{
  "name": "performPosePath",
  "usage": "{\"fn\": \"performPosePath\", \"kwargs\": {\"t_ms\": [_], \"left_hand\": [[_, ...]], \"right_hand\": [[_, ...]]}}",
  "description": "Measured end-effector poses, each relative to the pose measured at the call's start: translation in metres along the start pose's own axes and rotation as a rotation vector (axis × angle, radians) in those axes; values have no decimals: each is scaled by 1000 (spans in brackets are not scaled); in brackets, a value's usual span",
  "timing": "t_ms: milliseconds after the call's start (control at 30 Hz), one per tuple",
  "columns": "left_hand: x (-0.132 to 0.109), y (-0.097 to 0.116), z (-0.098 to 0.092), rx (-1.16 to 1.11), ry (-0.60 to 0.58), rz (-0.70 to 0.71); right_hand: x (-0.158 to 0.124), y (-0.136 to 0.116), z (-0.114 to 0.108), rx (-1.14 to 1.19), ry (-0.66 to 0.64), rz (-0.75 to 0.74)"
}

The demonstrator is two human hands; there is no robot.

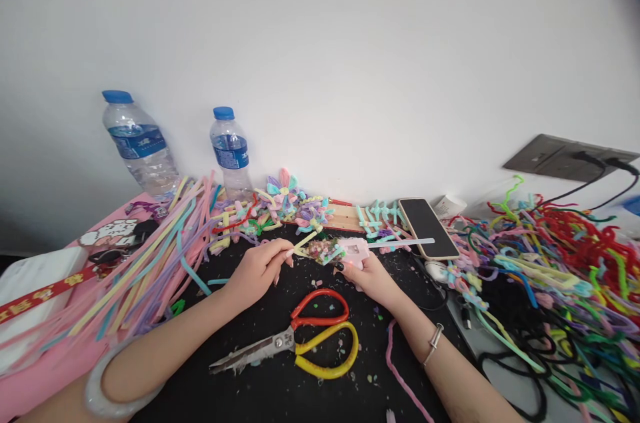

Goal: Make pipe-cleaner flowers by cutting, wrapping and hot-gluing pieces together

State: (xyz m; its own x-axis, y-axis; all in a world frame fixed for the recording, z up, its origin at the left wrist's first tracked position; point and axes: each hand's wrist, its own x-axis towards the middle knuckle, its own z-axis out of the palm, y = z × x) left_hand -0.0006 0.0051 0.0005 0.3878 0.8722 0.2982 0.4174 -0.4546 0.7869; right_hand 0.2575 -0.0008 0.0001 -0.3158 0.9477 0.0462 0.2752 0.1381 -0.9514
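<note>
Head view: the left hand (261, 267) pinches a yellow fuzzy stem (308, 239) between thumb and fingertips. The right hand (373, 278) is closed around a pale pink glue gun (355, 249), a pale stick (403, 243) projecting from its rear. Both items are held over the black work surface (260, 399), gun nose close to stem; contact between them cannot be determined. Scissors (286, 341) with red and yellow handles lie nearer the wearer, blades pointing left.
</note>
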Motion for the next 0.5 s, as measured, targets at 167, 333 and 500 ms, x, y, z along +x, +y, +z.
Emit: {"fn": "performPosePath", "kwargs": {"t_ms": [167, 333, 500], "left_hand": [[0, 2, -2, 5, 6, 4], [1, 6, -5, 12, 11, -5], [1, 5, -6, -16, 16, -22]], "right_hand": [[0, 0, 0, -17, 11, 14], [-1, -2, 0, -27, 21, 38], [-1, -3, -1, -28, 15, 44]]}}
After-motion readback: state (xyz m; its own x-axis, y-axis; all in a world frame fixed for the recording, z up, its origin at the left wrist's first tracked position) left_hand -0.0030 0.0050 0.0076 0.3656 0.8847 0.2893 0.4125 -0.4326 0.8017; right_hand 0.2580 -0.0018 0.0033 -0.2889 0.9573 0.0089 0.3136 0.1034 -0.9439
